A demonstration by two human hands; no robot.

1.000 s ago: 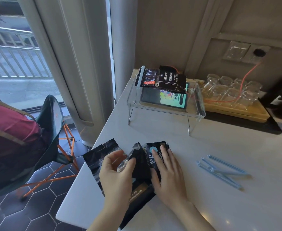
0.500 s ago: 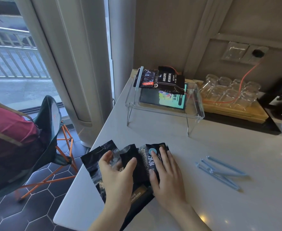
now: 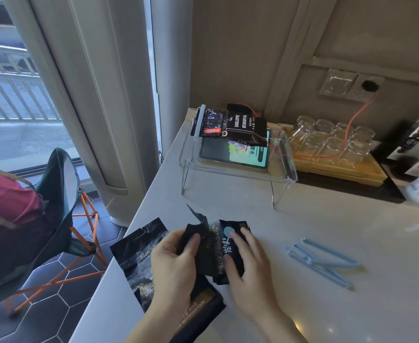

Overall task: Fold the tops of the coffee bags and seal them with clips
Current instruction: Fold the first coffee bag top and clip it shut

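Note:
A small black coffee bag with a blue dot (image 3: pixel 224 246) lies on a larger black coffee bag (image 3: pixel 141 253) at the counter's near left edge. My left hand (image 3: pixel 173 266) grips the small bag's folded top between thumb and fingers. My right hand (image 3: pixel 248 271) presses flat on the small bag's body, fingers spread. Blue sealing clips (image 3: pixel 320 261) lie loose on the counter to the right of my hands. A sealed black coffee bag (image 3: pixel 238 127) with a blue clip at its left end rests on the clear stand.
The clear acrylic stand (image 3: pixel 233 169) holds a tablet at the back. Behind it to the right is a wooden tray (image 3: pixel 367 170) with several upturned glasses, crossed by an orange cable. A folding chair (image 3: pixel 55 194) stands left of the counter edge.
My left hand has curled around the small bag's top and folded it further over. The right hand stays pressed on the bag. The view moved slightly.

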